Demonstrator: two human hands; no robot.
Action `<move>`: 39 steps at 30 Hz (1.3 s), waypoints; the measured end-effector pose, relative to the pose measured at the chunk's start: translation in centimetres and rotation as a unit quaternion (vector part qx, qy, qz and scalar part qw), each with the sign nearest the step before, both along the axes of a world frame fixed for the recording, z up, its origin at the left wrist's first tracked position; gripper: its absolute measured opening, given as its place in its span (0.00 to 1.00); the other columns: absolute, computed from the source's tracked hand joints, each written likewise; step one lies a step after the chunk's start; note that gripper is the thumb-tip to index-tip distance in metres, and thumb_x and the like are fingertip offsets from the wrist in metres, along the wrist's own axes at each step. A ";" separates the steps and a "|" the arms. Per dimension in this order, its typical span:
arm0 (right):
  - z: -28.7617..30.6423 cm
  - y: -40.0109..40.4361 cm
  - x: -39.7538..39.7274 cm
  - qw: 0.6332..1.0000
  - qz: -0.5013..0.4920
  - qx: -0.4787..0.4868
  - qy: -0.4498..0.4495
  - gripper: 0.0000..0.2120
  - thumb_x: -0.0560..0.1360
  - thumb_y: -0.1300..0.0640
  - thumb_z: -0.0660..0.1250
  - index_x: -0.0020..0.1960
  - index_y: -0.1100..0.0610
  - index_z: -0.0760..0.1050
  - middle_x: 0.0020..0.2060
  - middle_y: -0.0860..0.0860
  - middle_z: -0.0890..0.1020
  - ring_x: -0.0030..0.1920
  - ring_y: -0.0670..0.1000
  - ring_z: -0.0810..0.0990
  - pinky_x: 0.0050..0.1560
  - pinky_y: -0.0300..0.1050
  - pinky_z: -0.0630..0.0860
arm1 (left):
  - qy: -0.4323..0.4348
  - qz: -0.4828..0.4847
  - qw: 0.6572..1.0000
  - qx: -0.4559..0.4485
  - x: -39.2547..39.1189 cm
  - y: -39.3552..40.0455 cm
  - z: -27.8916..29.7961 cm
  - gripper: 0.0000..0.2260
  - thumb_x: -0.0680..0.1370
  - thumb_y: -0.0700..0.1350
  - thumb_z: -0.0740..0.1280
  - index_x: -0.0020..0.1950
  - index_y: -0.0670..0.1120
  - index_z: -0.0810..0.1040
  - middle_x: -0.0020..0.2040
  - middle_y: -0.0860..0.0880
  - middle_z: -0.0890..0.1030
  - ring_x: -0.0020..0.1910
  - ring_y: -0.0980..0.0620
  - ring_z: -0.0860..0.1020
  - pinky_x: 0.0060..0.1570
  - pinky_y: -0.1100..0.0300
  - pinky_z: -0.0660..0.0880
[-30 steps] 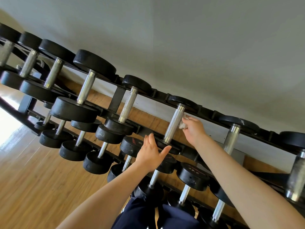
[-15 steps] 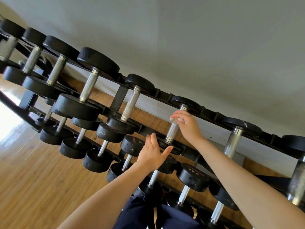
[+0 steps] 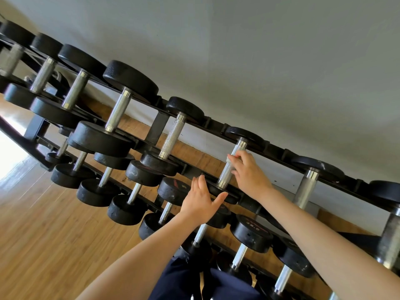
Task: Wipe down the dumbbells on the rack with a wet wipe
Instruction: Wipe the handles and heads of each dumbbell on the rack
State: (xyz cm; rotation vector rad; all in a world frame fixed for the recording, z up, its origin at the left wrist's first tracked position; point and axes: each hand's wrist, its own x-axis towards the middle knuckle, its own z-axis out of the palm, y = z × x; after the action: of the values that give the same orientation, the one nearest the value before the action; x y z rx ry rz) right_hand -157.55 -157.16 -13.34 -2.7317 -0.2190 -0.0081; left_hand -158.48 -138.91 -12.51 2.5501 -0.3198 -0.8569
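Currently, the right hand is pinching a wet wipe around the dumbbell handle; the left hand, fingers straight, is resting against the rack.

I can read only 1 marking: "22.5" in pale digits on the round end face of a black dumbbell on the lower tier of the rack, under my right forearm. A red mark on the dumbbell head by my left hand is too blurred to read.
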 end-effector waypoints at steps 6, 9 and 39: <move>0.8 -0.7 -1.0 0.998 0.049 -0.048 0.014 0.29 0.74 0.69 0.66 0.74 0.63 0.61 0.66 0.61 0.67 0.64 0.58 0.69 0.55 0.47 0.77 | 0.002 0.002 1.000 -0.001 0.0 0.0 0.1 0.41 0.79 0.66 0.55 0.79 0.41 0.43 0.80 0.42 0.48 0.78 0.45 0.50 0.75 0.48 0.57; 0.9 -1.3 -0.3 0.994 0.073 -0.072 0.026 0.23 0.77 0.68 0.60 0.72 0.62 0.65 0.65 0.60 0.70 0.64 0.59 0.69 0.60 0.51 0.73 | 0.004 0.003 1.000 -0.004 -0.1 0.0 0.1 0.41 0.79 0.65 0.55 0.79 0.40 0.43 0.80 0.42 0.48 0.78 0.45 0.50 0.75 0.48 0.58; -1.6 -1.6 0.4 0.888 0.396 -0.181 -0.147 0.24 0.60 0.65 0.79 0.56 0.63 0.80 0.55 0.56 0.82 0.58 0.52 0.80 0.64 0.46 0.67 | -0.009 0.005 1.000 -0.014 0.0 0.1 -0.2 0.41 0.78 0.66 0.56 0.79 0.40 0.46 0.78 0.41 0.54 0.77 0.44 0.54 0.74 0.48 0.60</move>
State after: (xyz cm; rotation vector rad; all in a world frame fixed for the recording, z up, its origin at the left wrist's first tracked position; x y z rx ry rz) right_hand -157.13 -158.77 -14.95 -2.7587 -1.5373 -0.1668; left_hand -158.46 -138.79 -12.73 2.5323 -0.3218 -0.8189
